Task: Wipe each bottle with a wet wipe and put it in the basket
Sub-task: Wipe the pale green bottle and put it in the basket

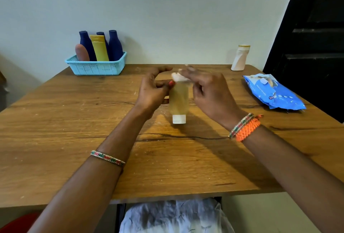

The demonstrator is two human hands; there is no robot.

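A clear bottle of yellowish liquid (178, 100) with a white cap stands cap-down at the middle of the wooden table (74, 139). My left hand (154, 91) grips its left side with thumb and fingers. My right hand (206, 89) holds a white wet wipe (179, 77) against the bottle's upper end; the hand is motion-blurred. At the back left, a light blue basket (96, 68) holds three dark blue bottles, a yellow tube and a brown bottle. A white bottle (240, 57) with a gold cap stands at the back right.
A blue pack of wet wipes (273, 91) lies on the right side of the table. A dark door (312, 37) stands to the right. White plastic (173, 216) sits below the table's front edge. The wall runs right behind the table.
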